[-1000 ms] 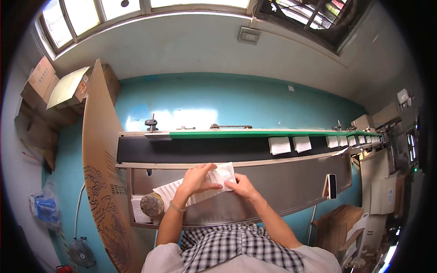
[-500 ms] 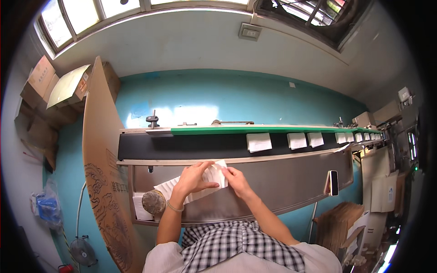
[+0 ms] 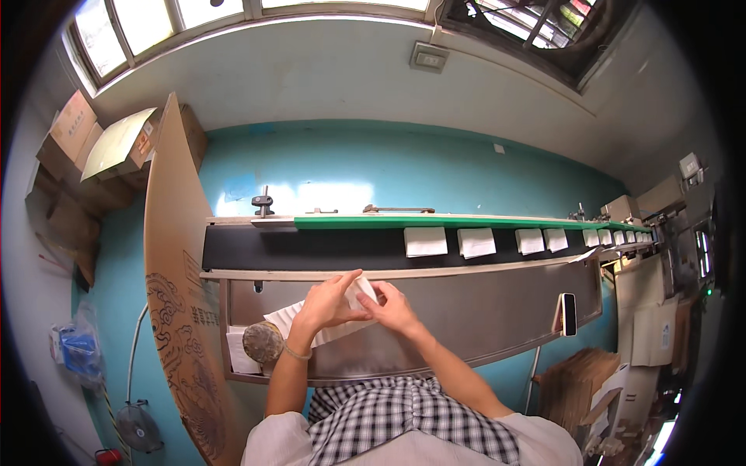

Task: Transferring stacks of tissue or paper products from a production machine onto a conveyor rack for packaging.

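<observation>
A row of thin white folded papers (image 3: 286, 315) leans in a slanting line on the brown metal work surface. At its upper right end, my left hand (image 3: 329, 301) is curled around the papers, its thumb toward my right hand. My right hand (image 3: 391, 307) closes on a small white folded bundle (image 3: 360, 292) between the two hands; the fingers partly hide it. A round, stone-like weight (image 3: 263, 343) stands against the row's lower left end, beside a flat white stack (image 3: 242, 349).
Beyond the work surface (image 3: 466, 311) runs a black conveyor belt (image 3: 334, 247) with a green edge, carrying several white folded packets (image 3: 476, 242). A phone (image 3: 569, 314) stands at the right end. A tall cardboard sheet (image 3: 179, 256) rises at the left; cartons (image 3: 579, 380) lie lower right.
Packets on the belt have shifted right, and another now lies at the left end of their line. My right hand has moved left, closer to my left hand, onto the white bundle.
</observation>
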The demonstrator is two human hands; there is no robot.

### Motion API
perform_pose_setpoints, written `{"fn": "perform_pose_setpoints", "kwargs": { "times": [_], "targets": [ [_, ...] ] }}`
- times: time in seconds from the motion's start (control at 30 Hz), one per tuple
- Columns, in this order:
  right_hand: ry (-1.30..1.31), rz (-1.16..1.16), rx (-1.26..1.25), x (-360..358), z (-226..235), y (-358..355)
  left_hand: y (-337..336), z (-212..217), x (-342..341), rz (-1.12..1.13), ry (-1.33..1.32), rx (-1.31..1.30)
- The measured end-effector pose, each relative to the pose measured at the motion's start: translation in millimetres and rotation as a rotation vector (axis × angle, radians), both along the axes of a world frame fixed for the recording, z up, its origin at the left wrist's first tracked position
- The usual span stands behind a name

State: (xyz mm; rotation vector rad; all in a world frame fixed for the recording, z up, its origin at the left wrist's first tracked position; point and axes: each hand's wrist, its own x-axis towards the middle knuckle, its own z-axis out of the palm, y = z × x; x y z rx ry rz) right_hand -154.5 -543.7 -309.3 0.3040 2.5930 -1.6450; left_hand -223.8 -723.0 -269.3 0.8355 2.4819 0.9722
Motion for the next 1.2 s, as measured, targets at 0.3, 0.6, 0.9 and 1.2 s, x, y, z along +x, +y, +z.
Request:
{"fn": "perform_pose_setpoints", "kwargs": {
  "times": [0.3, 0.6, 0.9, 1.2],
  "targets": [
    [-0.153, 0.015, -0.131, 7.1, 7.8, 10.0, -6.4, 8.1, 5.1, 0.012, -0.053, -0.023],
    [-0.410, -0.068, -0.418, 6.9, 3.6, 16.1, -15.9, 0.2, -0.9, 0.035, -0.039, -0.030],
    [-0.111, -0.207, -0.616, -28.3, -27.8, 29.6, -11.9, -1.7, -2.7, 0.006, -0.016, 0.006],
    [-0.318, -0.114, -0.762, 0.4, -24.0, 2.5, -26.2, 5.0, 0.5, 0.036, -0.075, -0.047]
  ]
}}
